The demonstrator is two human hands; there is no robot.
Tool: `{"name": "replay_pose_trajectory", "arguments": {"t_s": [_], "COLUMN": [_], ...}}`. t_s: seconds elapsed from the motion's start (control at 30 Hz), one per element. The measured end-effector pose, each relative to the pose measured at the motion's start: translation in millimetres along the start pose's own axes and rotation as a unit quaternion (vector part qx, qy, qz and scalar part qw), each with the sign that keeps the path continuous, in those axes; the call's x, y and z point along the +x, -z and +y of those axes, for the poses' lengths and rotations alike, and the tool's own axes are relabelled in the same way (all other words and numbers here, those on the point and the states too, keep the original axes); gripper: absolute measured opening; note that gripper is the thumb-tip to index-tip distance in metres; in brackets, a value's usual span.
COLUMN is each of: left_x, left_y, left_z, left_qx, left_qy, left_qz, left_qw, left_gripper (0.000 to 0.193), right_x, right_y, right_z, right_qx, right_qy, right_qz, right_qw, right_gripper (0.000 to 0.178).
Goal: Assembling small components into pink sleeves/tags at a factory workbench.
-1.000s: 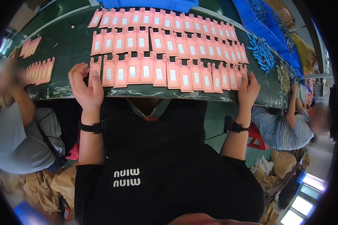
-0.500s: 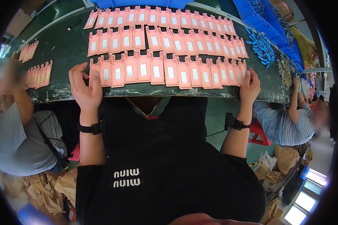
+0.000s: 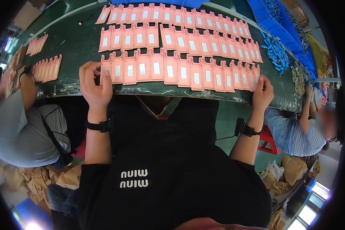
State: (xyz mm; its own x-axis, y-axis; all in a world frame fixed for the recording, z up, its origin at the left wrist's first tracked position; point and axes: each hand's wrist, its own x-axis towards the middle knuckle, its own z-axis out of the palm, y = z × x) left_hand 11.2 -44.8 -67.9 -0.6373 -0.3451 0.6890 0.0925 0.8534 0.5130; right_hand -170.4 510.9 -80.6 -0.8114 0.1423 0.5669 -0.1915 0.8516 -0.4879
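Three long rows of flat pink plastic casings, each with a pale rectangle in its middle, lie side by side on the dark green table (image 3: 71,82). The near row (image 3: 170,71) sits between my hands by the table's front edge. My left hand (image 3: 96,86) is closed at its left end, fingers curled at the outer side and thumb over the end casing (image 3: 103,65). At the other end my right hand (image 3: 262,92) has its fingers bent together against the last casings (image 3: 253,78). Behind stand the middle row (image 3: 193,44) and far row (image 3: 178,17).
Smaller groups of pink casings (image 3: 46,69) lie at the left. To the right are a pile of blue cylindrical parts (image 3: 276,53), small pale parts (image 3: 298,78) and blue bins (image 3: 278,25). Co-workers sit left (image 3: 23,134) and right (image 3: 299,132).
My view has shifted, so the table sits further right in it. The small gap in the near row has narrowed, with both hands still at its ends. The left co-worker's arm has moved.
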Motion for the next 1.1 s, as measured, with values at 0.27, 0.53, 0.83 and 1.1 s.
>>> {"name": "replay_pose_trajectory", "arguments": {"t_s": [0.27, 0.53, 0.83, 1.1], "left_x": [-3, -6, -4, -4], "left_y": [1, -6, -4, -4], "left_z": [-4, -4, -2, -2], "left_qx": [-0.011, 0.011, 0.014, -0.006], "left_qy": [-0.027, -0.025, -0.013, -0.021], "left_qz": [0.028, 0.061, 0.055, 0.056], "left_qw": [0.999, 0.998, 0.998, 0.998], "left_gripper": [0.019, 0.019, 0.018, 0.016], "right_x": [0, 1, 0, -3], "right_y": [2, -2, -1, 0], "right_z": [2, 14, 1, -2], "right_qx": [-0.008, 0.041, -0.015, -0.035], "right_qy": [-0.009, 0.029, 0.01, 0.014], "right_qz": [-0.017, -0.005, 0.014, 0.017], "right_qw": [1.0, 0.999, 1.0, 0.999], "right_gripper": [0.038, 0.03, 0.03, 0.031]}}
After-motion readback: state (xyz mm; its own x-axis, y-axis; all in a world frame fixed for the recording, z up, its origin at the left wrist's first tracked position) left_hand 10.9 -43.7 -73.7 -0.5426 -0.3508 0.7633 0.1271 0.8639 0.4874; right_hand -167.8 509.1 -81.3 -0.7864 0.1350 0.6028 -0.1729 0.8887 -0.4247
